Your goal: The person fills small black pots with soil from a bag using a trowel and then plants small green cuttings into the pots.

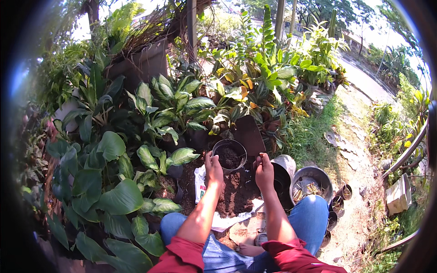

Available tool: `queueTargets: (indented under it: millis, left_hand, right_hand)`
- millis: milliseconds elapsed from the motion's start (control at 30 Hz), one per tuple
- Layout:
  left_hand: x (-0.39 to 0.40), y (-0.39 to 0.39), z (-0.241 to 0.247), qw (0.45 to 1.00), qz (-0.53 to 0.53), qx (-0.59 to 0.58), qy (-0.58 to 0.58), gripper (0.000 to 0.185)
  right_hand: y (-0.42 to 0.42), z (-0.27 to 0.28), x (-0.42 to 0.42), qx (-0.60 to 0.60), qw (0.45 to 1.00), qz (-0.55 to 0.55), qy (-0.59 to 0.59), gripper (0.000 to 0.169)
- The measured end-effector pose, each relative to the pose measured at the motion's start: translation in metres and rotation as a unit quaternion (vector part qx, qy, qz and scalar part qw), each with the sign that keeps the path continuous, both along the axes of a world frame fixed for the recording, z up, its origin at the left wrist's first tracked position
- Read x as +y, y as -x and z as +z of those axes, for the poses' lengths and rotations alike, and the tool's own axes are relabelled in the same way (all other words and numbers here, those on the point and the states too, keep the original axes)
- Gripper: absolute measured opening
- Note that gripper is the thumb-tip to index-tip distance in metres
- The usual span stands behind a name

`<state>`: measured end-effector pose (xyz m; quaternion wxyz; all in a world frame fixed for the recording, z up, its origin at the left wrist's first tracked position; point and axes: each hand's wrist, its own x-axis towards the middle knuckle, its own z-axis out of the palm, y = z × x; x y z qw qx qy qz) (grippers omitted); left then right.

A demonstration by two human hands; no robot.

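My left hand (214, 170) grips the left rim of a round plastic pot (221, 167) with its thumb at the edge. Dark soil (229, 156) partly fills the pot. My right hand (264, 172), fingers curled, is to the right of the pot. Just beyond its fingertips is the lower corner of a flat, dark brown piece (251, 134); I cannot tell whether the hand grips it. Below the pot, loose brown soil (235, 198) lies heaped on a white printed plastic sack (227, 221), between my knees.
A dark container (281, 177) lies tipped beside my right knee. Next to it is a metal basin (319, 174) with dry plant scraps. Several small pots (345, 192) line the dirt path (351, 218). Broad-leaved plants (119, 194) crowd the left; variegated plants (177, 102) stand ahead.
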<state>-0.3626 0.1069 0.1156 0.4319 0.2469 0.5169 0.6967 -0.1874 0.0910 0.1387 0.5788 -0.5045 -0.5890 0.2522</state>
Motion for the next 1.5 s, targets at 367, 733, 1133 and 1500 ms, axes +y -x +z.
queueTargets:
  millis: [367,733,1133,1500]
  left_hand:
    - [0.006,0.003,0.019,0.963,0.026,-0.264,0.036,0.039]
    - [0.026,0.003,0.001,0.972,0.063,-0.209,0.085,0.045]
    - [0.049,0.022,-0.017,0.989,0.029,-0.136,0.05,0.046]
    - [0.091,0.019,-0.022,0.988,0.037,-0.131,0.069,0.045]
  right_hand:
    - [-0.024,-0.117,0.017,0.128,0.981,-0.049,0.139,0.023]
    - [-0.02,-0.235,0.025,0.08,0.971,-0.134,0.182,0.018]
    - [0.003,-0.289,0.034,0.125,0.913,-0.128,0.366,0.016]
    - [0.031,-0.3,0.003,0.284,0.825,0.157,0.462,0.018]
